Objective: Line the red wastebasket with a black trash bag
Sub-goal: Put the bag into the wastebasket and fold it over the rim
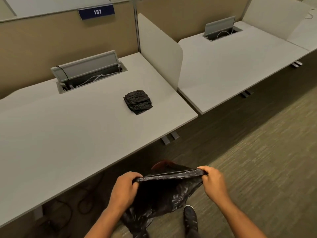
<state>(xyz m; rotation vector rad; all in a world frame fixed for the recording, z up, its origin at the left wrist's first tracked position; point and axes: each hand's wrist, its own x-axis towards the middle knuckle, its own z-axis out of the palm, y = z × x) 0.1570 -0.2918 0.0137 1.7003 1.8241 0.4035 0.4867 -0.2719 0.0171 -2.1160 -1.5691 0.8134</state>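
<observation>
a black trash bag (161, 194) is held stretched between both hands below the front edge of the near desk (68, 134). the left hand (124, 188) is clenched on the left end of the bag's bunched top edge; the right hand (213, 181) is clenched on the right end, fingers curled over it. the edge is pulled taut into a near-straight band between the two fists. the rest of the bag hangs loose and crumpled beneath, down toward the carpet (257, 160).

only a small part of the red wastebasket (162, 163) is seen, a curved red rim just behind the bag's top edge, on the floor near the desk edge; whether the bag touches it cannot be told.

a folded stack of black bags (138, 101) is lying on the desk top, right of centre, well apart from the hands. an open cable hatch (89, 74) is set at the back of the desk. a dark shoe (190, 219) is seen on the carpet just right of the hanging bag.
</observation>
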